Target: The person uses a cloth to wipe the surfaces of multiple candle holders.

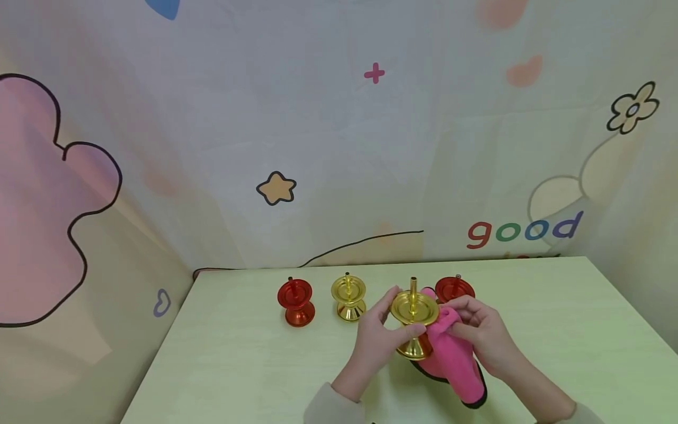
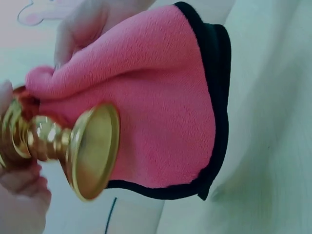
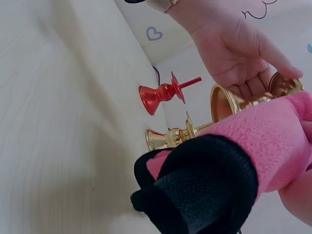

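My left hand (image 1: 375, 340) grips a gold candle holder (image 1: 415, 309) by its upper dish, thumb in front and fingers behind. The holder stands upright above the table, its spike pointing up and its flared base free below, as the left wrist view shows. A pink cloth (image 1: 459, 359) with black edging is pinched in my right hand (image 1: 487, 335) against the right side of the dish. The cloth drapes down beside and behind the holder; in the right wrist view its folds (image 3: 273, 141) cover part of the holder and of the right fingers.
On the table (image 1: 233, 353) a red candle holder (image 1: 297, 303) stands at the left, with a second gold one (image 1: 349, 297) to its right. Another red candle holder (image 1: 454, 287) is partly hidden behind my right hand. A printed curtain (image 1: 339, 147) hangs behind the table.
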Motion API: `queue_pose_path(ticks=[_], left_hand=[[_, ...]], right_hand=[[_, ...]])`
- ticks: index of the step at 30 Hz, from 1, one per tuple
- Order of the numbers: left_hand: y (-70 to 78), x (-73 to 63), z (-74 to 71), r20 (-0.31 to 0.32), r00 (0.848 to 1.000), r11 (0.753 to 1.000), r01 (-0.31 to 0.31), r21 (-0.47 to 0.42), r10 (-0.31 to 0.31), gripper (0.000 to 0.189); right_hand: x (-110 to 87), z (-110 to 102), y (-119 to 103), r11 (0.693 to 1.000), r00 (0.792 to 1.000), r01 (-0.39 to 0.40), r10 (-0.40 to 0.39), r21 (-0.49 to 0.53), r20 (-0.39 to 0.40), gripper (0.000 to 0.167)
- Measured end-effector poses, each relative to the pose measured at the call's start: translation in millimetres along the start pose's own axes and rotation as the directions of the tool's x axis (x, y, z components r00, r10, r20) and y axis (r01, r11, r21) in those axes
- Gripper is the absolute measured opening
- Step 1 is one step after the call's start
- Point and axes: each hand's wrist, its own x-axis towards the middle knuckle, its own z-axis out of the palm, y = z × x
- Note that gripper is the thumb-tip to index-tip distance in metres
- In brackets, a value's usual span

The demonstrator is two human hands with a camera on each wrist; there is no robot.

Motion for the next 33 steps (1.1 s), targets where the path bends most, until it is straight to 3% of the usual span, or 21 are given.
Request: queue_pose_path(ticks=[3,6,10,13,18,24,28,33], left_hand=[[-3.6,2.5,-3.1,0.082,0.997,0.991,0.014,-0.131,-0.004,0.073],[-6.6,5.2,-5.3,0.175,0.984,0.972,0.011,-0.233,0.031,0.07],[-6.9,7.7,-6.6,0.246,0.966,0.962,-0.008,-0.273,0.079,0.066],[-4.3,11.0,-7.0,0.246,0.965,0.963,-0.017,-0.271,0.086,0.065],[-3.5,23.1,-8.3,0.181,0.983,0.964,0.02,-0.265,0.029,0.066],[-12.7,42.3,-4.3,0.036,0.998,0.974,0.058,-0.218,-0.051,0.07],[-23.7,53.3,2.7,-0.071,0.994,0.982,0.067,-0.178,-0.081,0.074],[-38.9,65.1,13.2,-0.188,0.98,0.994,0.055,-0.097,-0.072,0.078]], right_hand=[[0.3,-5,2,0.999,0.999,-0.015,0.013,0.051,0.04,0.032],[0.9,-12,3,0.995,0.996,-0.052,0.045,0.09,0.082,0.032],[2.9,-20,2,0.995,0.99,-0.085,0.078,0.059,0.121,0.03],[4.1,-26,0,0.994,0.99,-0.105,0.106,-0.013,0.093,0.028],[1.3,-41,-7,0.983,0.986,-0.164,0.164,-0.089,-0.001,0.026],[-8.3,-60,-17,0.979,0.983,-0.174,0.168,-0.102,-0.07,0.026],[-15.3,-71,-20,0.977,0.979,-0.19,0.18,-0.099,-0.098,0.027],[-23.8,-82,-21,0.977,0.975,-0.197,0.187,-0.079,-0.118,0.03]])
